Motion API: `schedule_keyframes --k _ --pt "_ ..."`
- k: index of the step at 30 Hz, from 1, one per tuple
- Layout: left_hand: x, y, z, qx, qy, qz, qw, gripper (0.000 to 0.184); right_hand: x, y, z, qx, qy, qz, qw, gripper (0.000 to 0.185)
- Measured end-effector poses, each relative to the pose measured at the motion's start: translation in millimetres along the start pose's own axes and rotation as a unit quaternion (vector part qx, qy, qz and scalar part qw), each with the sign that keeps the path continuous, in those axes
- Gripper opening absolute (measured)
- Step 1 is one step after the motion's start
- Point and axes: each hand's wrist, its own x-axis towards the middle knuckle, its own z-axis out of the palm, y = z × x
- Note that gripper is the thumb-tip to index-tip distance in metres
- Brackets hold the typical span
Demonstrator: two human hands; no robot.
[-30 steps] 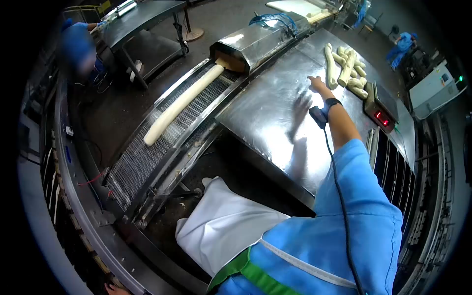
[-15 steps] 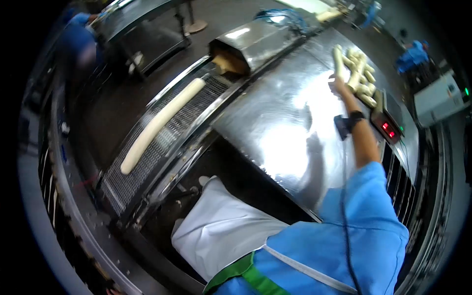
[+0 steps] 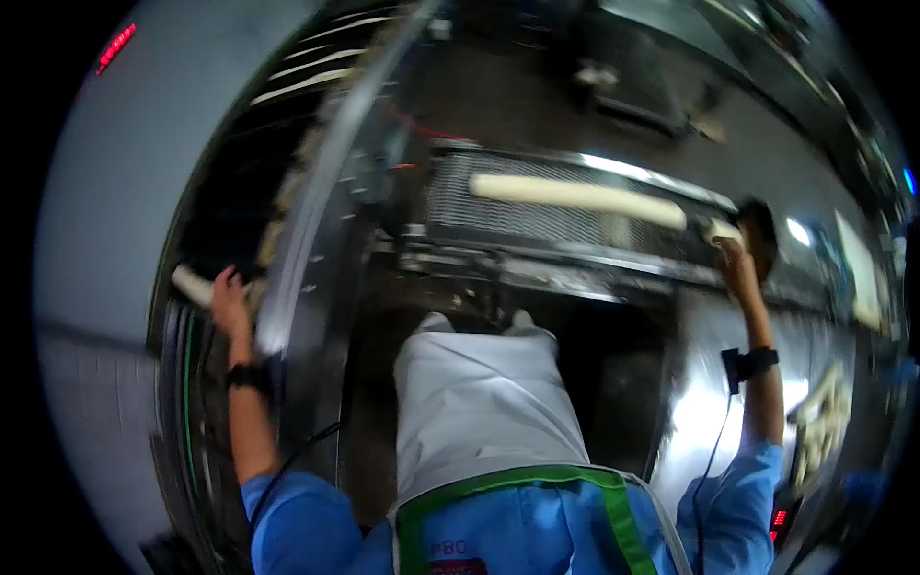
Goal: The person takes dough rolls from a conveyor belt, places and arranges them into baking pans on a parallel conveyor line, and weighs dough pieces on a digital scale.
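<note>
On the left, my left hand (image 3: pixel 230 305) is at a pale dough roll (image 3: pixel 194 286), its fingers apart. Part of that roll is hidden behind the hand. Over to the right, my right hand (image 3: pixel 738 268) reaches to a pale dough piece (image 3: pixel 724 232) at the mouth of the metal hood (image 3: pixel 757 230). Blur hides whether its fingers grip that piece. Between the hands, a long dough roll (image 3: pixel 580 199) lies across the mesh belt (image 3: pixel 517 220).
Several dough pieces (image 3: pixel 822 422) lie on the shiny metal table (image 3: pixel 704 393) at right, near a red-lit display (image 3: pixel 778 520). A metal rail (image 3: pixel 316 211) runs past my left hand. Behind it are dark slots with long pale strips (image 3: pixel 307 86).
My view has swung to the left. The right hand has gone from the dough pile on the table to the hood's mouth. My left hand has come into view at the left.
</note>
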Motion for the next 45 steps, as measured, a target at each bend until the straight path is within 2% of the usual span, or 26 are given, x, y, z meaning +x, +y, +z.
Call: schedule_keyframes --k 2,3,4,7,8,10,11,13,15,16,17,19,21,27,29,30,31,32,35,37,39,40,41,42,44,45 --pt "4 -16 6 -0.017 0.035 0.046 0.998 0.022 60 -84 39 -0.016 -0.048 -0.087 0.995 0.054" --pt "7 -25 12 -0.025 0.03 -0.004 0.999 0.022 83 -125 53 -0.049 -0.128 -0.034 0.99 0.067" --pt "3 -10 6 0.026 0.037 -0.005 0.999 0.022 104 -138 77 -0.042 -0.174 -0.078 0.981 0.07" --pt "-5 10 -10 0.134 0.015 -0.053 0.989 0.024 152 -169 122 -0.179 -0.2 -0.073 0.96 0.057" --pt "-7 4 -7 0.132 0.028 -0.047 0.99 0.025 162 -179 122 -0.16 -0.214 -0.082 0.96 0.053" --pt "-7 -1 -15 0.126 0.032 -0.046 0.99 0.026 188 -143 144 0.02 -0.169 -0.191 0.967 0.042" --pt "-5 0 -18 0.123 0.034 -0.055 0.99 0.026 190 -172 114 0.088 -0.17 -0.171 0.967 0.036" --pt "-8 -3 -25 0.125 0.042 -0.056 0.99 0.025 192 -247 59 0.364 -0.276 -0.005 0.89 0.035" --pt "-19 -1 -38 0.115 0.052 -0.054 0.99 0.024 199 -305 36 0.501 -0.296 -0.086 0.809 0.036" --pt "-21 -2 -39 0.122 0.053 -0.057 0.989 0.024 186 -361 13 0.531 -0.279 -0.081 0.796 0.035" --pt "-21 -2 -40 0.127 0.056 -0.06 0.988 0.023 174 -417 -3 0.559 -0.263 -0.077 0.783 0.034" --pt "-23 -2 -43 0.137 0.074 -0.041 0.987 0.022 188 -479 2 0.618 -0.307 -0.095 0.717 0.032" --pt "-25 0 -44 0.141 0.076 -0.04 0.986 0.022 198 -537 3 0.644 -0.332 -0.1 0.682 0.027" --pt "-28 -4 -47 0.131 0.145 -0.001 0.981 0.02 202 -681 11 0.631 -0.372 -0.294 0.614 0.043" --pt "-30 -4 -50 0.131 0.15 0.0 0.98 0.019 213 -716 48 0.546 -0.469 -0.312 0.62 0.055" --pt "-34 -5 -52 0.136 0.143 -0.004 0.98 0.019 201 -724 60 0.514 -0.432 -0.287 0.683 0.06" --pt "-33 -6 -53 0.14 0.135 -0.008 0.981 0.02 194 -728 70 0.479 -0.391 -0.258 0.742 0.065" --pt "-32 -7 -55 0.141 0.135 -0.008 0.981 0.02 191 -725 75 0.481 -0.393 -0.251 0.742 0.071" --pt "-35 -9 -60 0.112 0.129 -0.012 0.985 0.021 188 -685 75 0.424 -0.365 -0.268 0.784 0.059" --pt "-35 -8 -63 0.137 0.112 -0.019 0.984 0.022 207 -635 98 0.346 -0.264 -0.34 0.834 0.05" --pt "-36 -14 -60 0.152 0.117 -0.015 0.981 0.023 225 -557 132 0.213 -0.198 -0.324 0.9 0.049" --pt "-33 -8 -68 0.141 0.093 -0.005 0.986 0.023 223 -512 138 0.17 -0.13 -0.373 0.903 0.05" --pt "-39 -52 -74 0.152 0.112 0.065 0.98 0.022 224 -462 156 0.051 -0.151 -0.357 0.92 0.053" --pt "-34 -31 -88 0.124 0.073 -0.069 0.987 0.022 210 -427 158 -0.009 -0.135 -0.282 0.95 0.048" --pt "-35 -57 -86 0.062 0.063 -0.073 0.993 0.025 186 -375 136 -0.076 -0.166 -0.139 0.973 0.041" --pt "-34 -38 -102 0.1 0.005 -0.116 0.988 0.027 177 -338 139 -0.077 -0.097 -0.15 0.981 0.04"
